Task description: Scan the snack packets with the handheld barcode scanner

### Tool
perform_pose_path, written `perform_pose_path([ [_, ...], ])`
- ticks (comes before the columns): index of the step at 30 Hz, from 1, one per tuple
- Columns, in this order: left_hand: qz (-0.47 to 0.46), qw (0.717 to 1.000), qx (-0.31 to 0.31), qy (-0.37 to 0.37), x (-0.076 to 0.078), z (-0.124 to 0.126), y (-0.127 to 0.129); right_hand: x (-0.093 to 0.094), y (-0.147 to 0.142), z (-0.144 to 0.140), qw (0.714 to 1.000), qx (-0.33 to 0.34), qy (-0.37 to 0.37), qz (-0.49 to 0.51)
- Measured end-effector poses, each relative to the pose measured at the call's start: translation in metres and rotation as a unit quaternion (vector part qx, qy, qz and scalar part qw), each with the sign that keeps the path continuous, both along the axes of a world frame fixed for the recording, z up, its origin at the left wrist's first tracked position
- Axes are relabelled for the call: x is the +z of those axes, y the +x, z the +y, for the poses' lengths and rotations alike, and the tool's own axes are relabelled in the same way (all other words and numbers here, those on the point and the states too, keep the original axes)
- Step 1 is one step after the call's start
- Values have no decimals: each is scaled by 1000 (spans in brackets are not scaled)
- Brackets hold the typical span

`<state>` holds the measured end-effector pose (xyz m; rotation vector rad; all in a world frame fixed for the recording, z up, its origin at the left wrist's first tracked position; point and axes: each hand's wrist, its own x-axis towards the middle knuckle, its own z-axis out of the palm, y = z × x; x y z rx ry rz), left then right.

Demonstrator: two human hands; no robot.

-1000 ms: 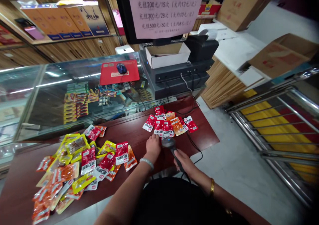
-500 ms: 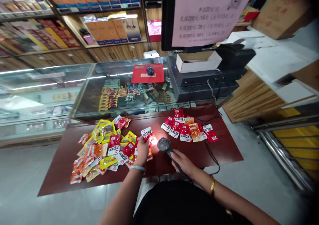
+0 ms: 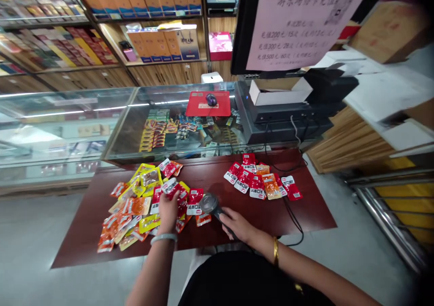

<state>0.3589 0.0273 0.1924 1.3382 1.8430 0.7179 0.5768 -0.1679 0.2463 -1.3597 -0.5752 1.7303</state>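
Dark-red table (image 3: pixel 315 215), one scanner (image 3: pixel 210 204)

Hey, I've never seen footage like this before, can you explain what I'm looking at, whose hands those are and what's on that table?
This is one picture from a camera worn on a person's head, looking forward and down, so the two arms reaching in from below are the wearer's own. The left hand rests on a loose pile of snack packets, red, yellow and orange, on a dark red table. The right hand grips a corded handheld scanner. A smaller group of packets lies apart on the right. Behind the table stand a glass counter and a cash register.
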Motion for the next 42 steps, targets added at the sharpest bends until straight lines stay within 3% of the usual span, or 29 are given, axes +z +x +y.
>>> perform_pose_path([
  [3,206,978,2,16,1,18,-5,-6,11,-5,1000,-23,-3,-3],
  [5,280,958,-22,64,0,22,13,-9,20,-9,999,-47,-10,-3],
  [11,250,915,-306,80,-19,-3,141,-15,52,-24,989,-136,-54,-9],
  [15,288,888,-355,52,-29,-25,213,-17,74,-36,978,-195,-69,-4],
  [20,355,858,-371,8,-21,-25,250,-18,94,-44,967,-240,-82,-1],
  [22,331,866,-374,-24,-18,-22,250,-18,98,-42,966,-246,-78,-1],
  [25,232,900,-361,-73,-19,-20,231,-15,98,-33,967,-246,-63,1],
  [30,49,959,-266,-80,-28,-27,169,-11,80,-5,976,-215,-28,9],
  [34,-47,975,-202,-74,-25,-34,124,-9,55,20,989,-150,-8,6],
  [42,-36,988,-141,-50,-14,-31,61,-1,3,51,997,-77,6,7],
])
